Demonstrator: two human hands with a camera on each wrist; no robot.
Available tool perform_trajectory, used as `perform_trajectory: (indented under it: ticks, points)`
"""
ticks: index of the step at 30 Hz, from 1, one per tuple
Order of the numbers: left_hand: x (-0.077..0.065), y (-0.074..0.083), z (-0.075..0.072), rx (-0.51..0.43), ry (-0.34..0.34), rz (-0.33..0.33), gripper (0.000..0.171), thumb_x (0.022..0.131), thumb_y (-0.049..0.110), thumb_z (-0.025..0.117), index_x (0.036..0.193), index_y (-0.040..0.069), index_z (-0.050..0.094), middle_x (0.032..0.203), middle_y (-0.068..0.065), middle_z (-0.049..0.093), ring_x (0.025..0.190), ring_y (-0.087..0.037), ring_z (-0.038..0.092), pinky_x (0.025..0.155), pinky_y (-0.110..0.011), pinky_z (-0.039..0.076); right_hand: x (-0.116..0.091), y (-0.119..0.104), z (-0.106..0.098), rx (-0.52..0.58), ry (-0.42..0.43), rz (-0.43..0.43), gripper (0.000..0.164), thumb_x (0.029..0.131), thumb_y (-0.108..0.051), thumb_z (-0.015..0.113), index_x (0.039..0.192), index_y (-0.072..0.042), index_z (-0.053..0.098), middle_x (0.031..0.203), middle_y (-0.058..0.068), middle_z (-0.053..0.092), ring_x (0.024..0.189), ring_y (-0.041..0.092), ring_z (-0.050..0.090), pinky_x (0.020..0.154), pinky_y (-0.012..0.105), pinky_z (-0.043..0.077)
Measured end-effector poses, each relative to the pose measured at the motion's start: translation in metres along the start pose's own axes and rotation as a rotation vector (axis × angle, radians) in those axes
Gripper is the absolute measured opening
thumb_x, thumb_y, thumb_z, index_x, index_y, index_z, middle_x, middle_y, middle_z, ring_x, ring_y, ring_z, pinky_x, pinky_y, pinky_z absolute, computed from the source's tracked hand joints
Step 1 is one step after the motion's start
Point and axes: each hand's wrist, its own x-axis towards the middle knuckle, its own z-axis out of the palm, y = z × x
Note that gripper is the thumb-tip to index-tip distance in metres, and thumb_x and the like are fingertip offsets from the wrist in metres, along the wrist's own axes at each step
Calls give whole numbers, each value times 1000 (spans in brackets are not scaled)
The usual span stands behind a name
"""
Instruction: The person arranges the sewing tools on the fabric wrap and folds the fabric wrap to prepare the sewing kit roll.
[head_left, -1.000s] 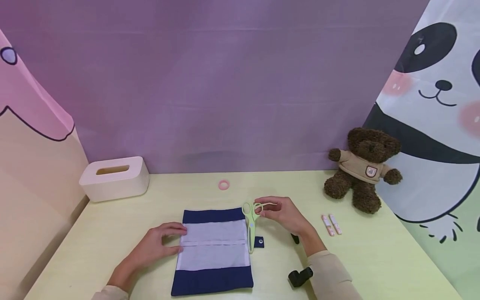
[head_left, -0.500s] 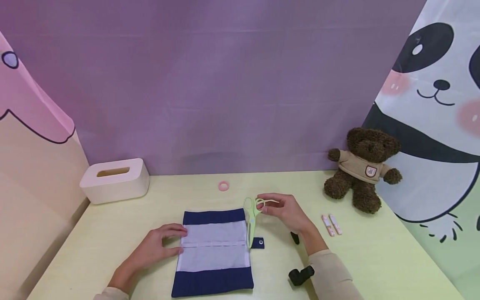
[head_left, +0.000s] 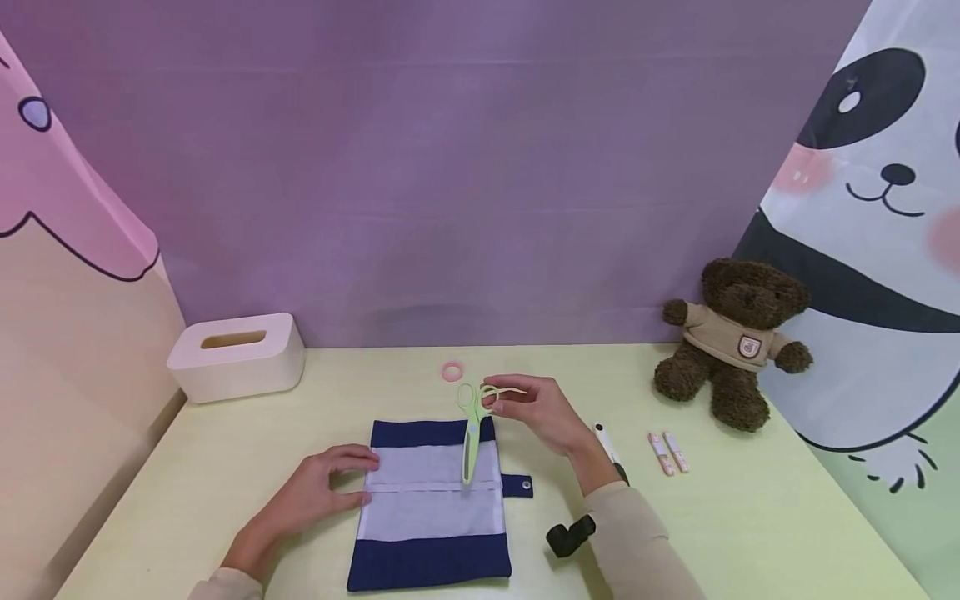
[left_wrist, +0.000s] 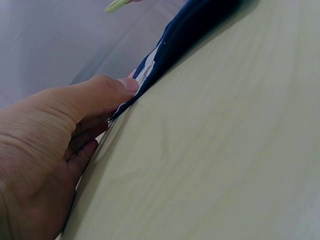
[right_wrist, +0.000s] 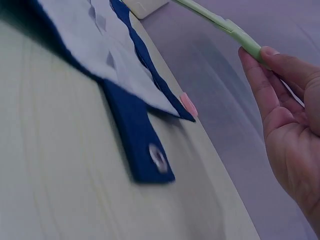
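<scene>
An unfolded navy-and-white fabric pouch (head_left: 435,512) lies on the table, with a navy snap tab (head_left: 517,486) sticking out at its right side. Its left edge is touched by my left hand (head_left: 318,487), thumb and fingertips spread apart along it; the left wrist view shows the thumb (left_wrist: 112,90) at the fabric's edge. Between thumb and fingers, my right hand (head_left: 536,408) pinches a handle loop of pale green scissors (head_left: 472,429). The scissors hang above the upper right part of the pouch, tips downward. In the right wrist view the green handle (right_wrist: 245,40) shows between the fingertips.
Behind the pouch lies a pink ring (head_left: 452,371). A white and black pen-like thing (head_left: 606,442) is partly hidden by the right forearm. Farther right are two small pink-and-white sticks (head_left: 662,454) and a brown teddy bear (head_left: 738,333). A white tissue box (head_left: 238,358) stands back left.
My right hand has carried the scissors left, from the pouch's right edge to above its fabric. More of the white and black thing shows beside the forearm. The left hand stays at the edge.
</scene>
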Motion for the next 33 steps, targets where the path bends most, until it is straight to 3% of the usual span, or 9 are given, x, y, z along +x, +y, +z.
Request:
perform_trajectory:
  ticks: [13, 26, 33]
  points:
    - [1, 2, 1, 6, 6, 5, 34, 83, 28, 87, 115, 19, 79, 126, 10, 71, 123, -19, 65, 108, -31, 51, 29, -3, 42, 65, -52, -3, 46, 95, -2, 71, 140, 0, 61, 131, 29, 67, 115, 26, 73, 101, 34, 58]
    - [1, 3, -1, -12, -3, -4, 35, 83, 30, 87, 115, 19, 79, 127, 7, 72, 124, -23, 64, 109, -31, 50, 55, 4, 82, 73, -55, -13, 43, 96, -3, 70, 138, 2, 62, 133, 21, 66, 116, 24, 73, 100, 37, 58]
    - [2, 5, -1, -9, -17, -26, 36, 84, 32, 87, 116, 21, 78, 127, 8, 71, 125, -25, 64, 109, -36, 51, 65, 15, 99, 111, -22, 3, 42, 95, 3, 68, 137, 4, 62, 128, 25, 70, 110, 20, 75, 97, 34, 60]
